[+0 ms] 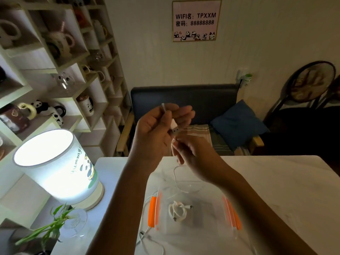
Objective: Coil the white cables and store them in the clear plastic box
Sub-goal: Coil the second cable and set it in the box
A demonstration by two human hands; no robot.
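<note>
Both hands are raised above the white table (276,181). My left hand (156,129) grips a white cable (174,126) near its two plug ends; the USB plug points down toward my right hand (193,153), which pinches the same cable just below it. The cord trails down in a loose loop (176,173) toward the clear plastic box (207,227) with orange latches (153,212). Inside the box lies a coiled white cable (177,210). Another loose white cable (147,234) runs along the box's left side.
A lit cylindrical lamp (57,166) stands at the table's left, with a green plant in a glass (60,225) in front of it. Shelves of mugs (55,70) fill the left wall. A dark bench with a blue cushion (237,124) sits behind the table.
</note>
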